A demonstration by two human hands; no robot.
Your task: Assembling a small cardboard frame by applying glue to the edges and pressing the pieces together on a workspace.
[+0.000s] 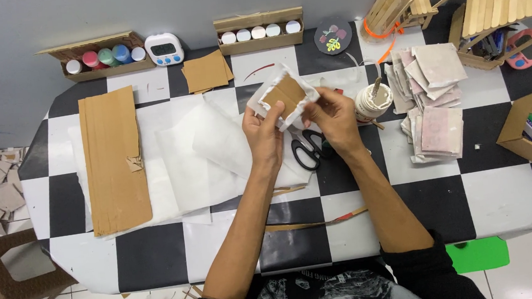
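Both my hands hold a small cardboard square wrapped in white paper (pixel 284 95) above the checkered table (pixel 406 183). My left hand (pixel 264 134) grips its lower left edge. My right hand (pixel 332 117) pinches the folded white paper along its right edge. Brown card shows in the square's middle, with the paper turned over its edges. Black scissors (pixel 306 150) lie on the table just under my hands. A white glue pot (pixel 372 101) with a stick in it stands right of my right hand.
White paper sheets (pixel 198 154) and a long cardboard strip (pixel 114 160) lie left. A stack of finished covered squares (pixel 434 100) sits right. Paint pots in cardboard trays (pixel 261 31), a timer (pixel 164 48) and stick models (pixel 493 2) line the back edge.
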